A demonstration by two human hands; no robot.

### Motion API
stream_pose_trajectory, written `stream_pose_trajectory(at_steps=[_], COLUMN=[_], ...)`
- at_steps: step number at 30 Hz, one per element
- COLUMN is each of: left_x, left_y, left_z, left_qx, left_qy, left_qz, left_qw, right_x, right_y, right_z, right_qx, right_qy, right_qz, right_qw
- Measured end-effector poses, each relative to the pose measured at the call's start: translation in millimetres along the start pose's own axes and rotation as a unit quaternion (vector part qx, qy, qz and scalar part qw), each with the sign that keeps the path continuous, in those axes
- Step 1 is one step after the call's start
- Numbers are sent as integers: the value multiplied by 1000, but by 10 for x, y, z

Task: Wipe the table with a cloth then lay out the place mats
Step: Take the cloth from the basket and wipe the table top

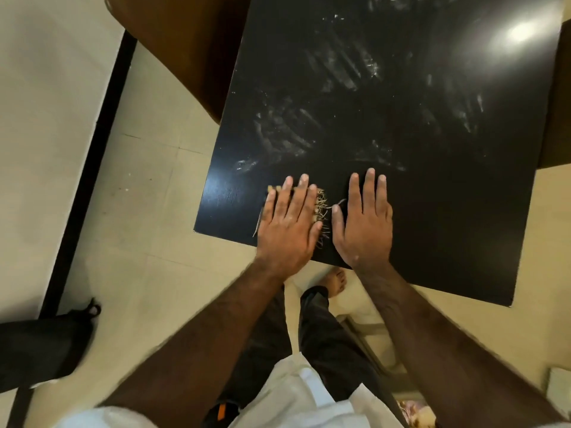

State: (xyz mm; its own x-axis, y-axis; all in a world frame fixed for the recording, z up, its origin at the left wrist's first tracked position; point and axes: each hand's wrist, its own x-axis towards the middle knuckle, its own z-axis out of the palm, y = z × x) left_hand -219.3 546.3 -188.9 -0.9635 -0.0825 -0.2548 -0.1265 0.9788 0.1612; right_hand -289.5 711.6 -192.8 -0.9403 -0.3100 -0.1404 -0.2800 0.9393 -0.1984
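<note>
A black square table (432, 211) shows whitish wipe streaks (340, 75) across its far half. My left hand (287, 223) lies flat, fingers stretched, on a small beige woven piece with a frayed fringe (322, 206) near the table's front left corner. Most of that piece is hidden under the palm, so I cannot tell whether it is the cloth or a mat. My right hand (364, 220) rests flat on the dark surface just to the right of the fringe, holding nothing. A loose thread curls toward its thumb.
A brown chair (185, 47) stands against the table's far left edge. A black bag (43, 347) lies on the tiled floor at the lower left, beside a black skirting strip (92, 156). My bare foot (337, 282) stands at the table's front edge.
</note>
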Motion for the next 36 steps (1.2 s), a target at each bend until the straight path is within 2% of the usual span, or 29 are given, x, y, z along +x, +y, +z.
stream_pose_trajectory(at_steps=[3,6,9,12,14,17,22,25,30,33,36], left_x=[228,229,-149,-590,-737,-606,209,746,1145,966,587], left_y=[-325,-952,-1351,-1290,-1117,-887,-639,-706,-1353,-1605,-1535], left_z=[-89,-195,-192,-115,-44,-19,-168,-297,-424,-430,-361], left_qx=[4,-3,-25,-26,-17,-7,12,15,24,0,-14], left_qy=[15,21,15,-10,-31,-36,-27,-18,28,32,16], left_qz=[-12,-112,-178,-195,-169,-87,81,115,8,-58,-103], left_qw=[1000,993,984,980,985,995,996,993,999,998,994], right_x=[-17,-29,-26,-20,-26,-22,-21,-21,-29,-22,-41], right_y=[32,-27,-79,-99,-111,-131,-126,-122,-121,-127,-120], right_z=[-3,-6,-35,-42,-44,-38,8,24,29,16,13], right_qx=[-12,-10,-11,-11,-13,-14,-15,-15,-11,-6,-8], right_qy=[4,-2,0,-4,-4,1,10,19,29,30,36], right_qz=[18,27,37,51,62,76,96,106,117,122,126], right_qw=[1000,1000,999,999,998,997,995,994,993,992,991])
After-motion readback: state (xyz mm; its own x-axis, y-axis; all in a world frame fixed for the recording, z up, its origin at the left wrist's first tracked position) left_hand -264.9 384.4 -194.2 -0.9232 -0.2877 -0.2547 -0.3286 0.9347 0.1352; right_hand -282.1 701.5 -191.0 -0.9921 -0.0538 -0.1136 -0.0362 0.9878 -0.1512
